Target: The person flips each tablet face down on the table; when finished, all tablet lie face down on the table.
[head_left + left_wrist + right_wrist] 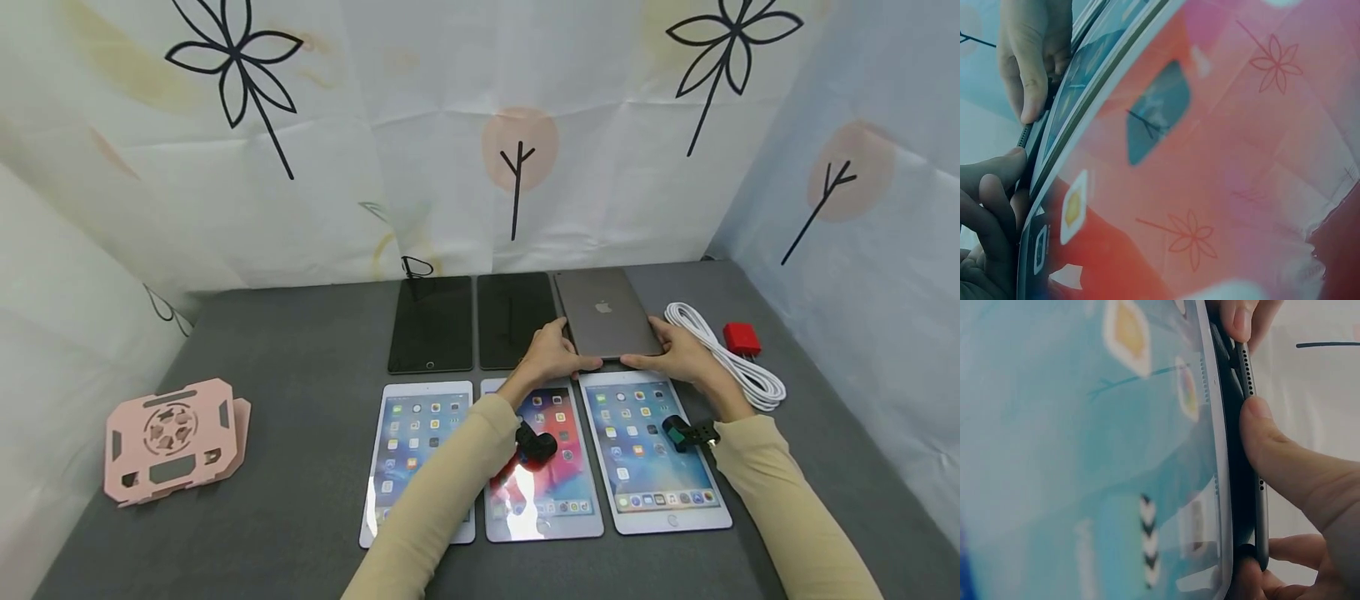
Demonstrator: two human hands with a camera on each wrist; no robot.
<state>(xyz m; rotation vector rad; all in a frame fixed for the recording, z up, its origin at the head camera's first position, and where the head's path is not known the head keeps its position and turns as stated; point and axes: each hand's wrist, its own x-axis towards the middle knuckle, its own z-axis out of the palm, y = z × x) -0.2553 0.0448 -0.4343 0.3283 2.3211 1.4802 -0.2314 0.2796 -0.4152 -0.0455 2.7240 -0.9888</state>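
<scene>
A dark grey tablet [602, 310] lies back side up at the far right of the back row, its logo showing. My left hand [553, 355] grips its near left corner, with the thumb along the near edge. On the opposite corner, my right hand [681, 358] holds the tablet, thumb also against that near edge. In the right wrist view, the grey tablet's edge [1262, 519] with its speaker holes is seen side-on between thumb and fingers. Just below the hands lie a white tablet [651, 450] and another white tablet [551, 492], both with lit screens.
Two black-screened tablets, one in the middle [513, 312] and one at the left [432, 325], complete the back row. A third white tablet [420, 433] lies front left. At right are a coiled white cable [731, 362] and a red plug [742, 338]; a pink stand [172, 442] sits far left.
</scene>
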